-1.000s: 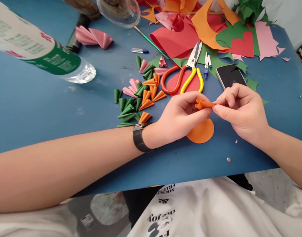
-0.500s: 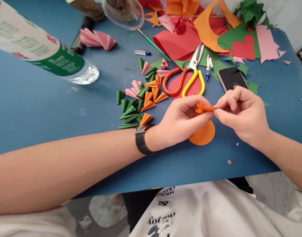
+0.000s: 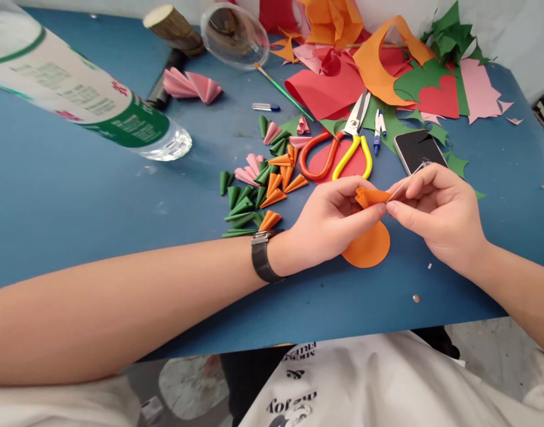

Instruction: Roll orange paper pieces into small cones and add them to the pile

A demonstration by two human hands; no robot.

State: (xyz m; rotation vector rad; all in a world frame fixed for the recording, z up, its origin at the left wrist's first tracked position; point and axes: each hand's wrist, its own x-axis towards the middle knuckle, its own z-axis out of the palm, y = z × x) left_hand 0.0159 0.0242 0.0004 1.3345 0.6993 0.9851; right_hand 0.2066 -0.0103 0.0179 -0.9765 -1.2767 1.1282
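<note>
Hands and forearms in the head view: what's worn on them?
Both are bare, with no gloves and no rings visible. The left hand has a dark wristwatch with a silver clasp on the wrist. The right hand has nothing on its wrist. No sleeves reach either forearm.

The left forearm lies across the view from the lower left, a dark wristwatch (image 3: 264,257) strapped at the wrist, and the left hand (image 3: 332,222) curls with thumb and fingertips pinched together. The right hand (image 3: 436,207) reaches in from the right, its thumb and forefinger pinched, tips meeting the left hand's.
</note>
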